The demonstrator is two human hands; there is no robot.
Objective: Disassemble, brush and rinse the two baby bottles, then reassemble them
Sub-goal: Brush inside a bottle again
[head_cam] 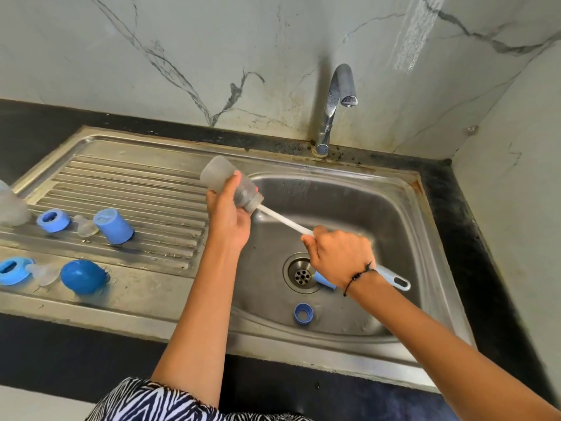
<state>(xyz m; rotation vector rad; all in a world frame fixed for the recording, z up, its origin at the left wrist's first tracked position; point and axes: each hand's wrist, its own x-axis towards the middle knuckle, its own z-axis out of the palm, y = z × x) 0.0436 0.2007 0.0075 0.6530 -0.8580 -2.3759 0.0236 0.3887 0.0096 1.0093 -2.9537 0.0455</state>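
- Right now the bottle (230, 183) sits tilted over the sink's left rim, base up toward 10 o'clock and mouth down toward 4 o'clock, probably so dirty water drains into the basin (379, 214) and not onto the counter (36, 123).
- Its lower body is wrapped by the left hand (227, 220), fingers curled around it, which steadies it against the brush's push.
- From the mouth the brush (288, 221) runs out toward 4 o'clock; its head is inside the bottle, so this looks like the scrubbing step.
- Around the white shaft the right hand (340, 256) is clenched, and the grey handle end pokes out past the wrist, a grip that suits stroking in and out.
- At 12 o'clock from the basin stands the tap (337, 98), with no stream visible, so rinsing seems yet to come.
- Below the hands, a blue ring (303, 312) lies on the basin floor at 6 o'clock from the drain (302, 275).
- Out at 9 o'clock, on the drainboard (136, 177), wait two blue caps (113, 226), two collars (50, 220) and two clear teats (85, 226), set apart from the washing; the second bottle (10, 205) stands at the frame's left edge.
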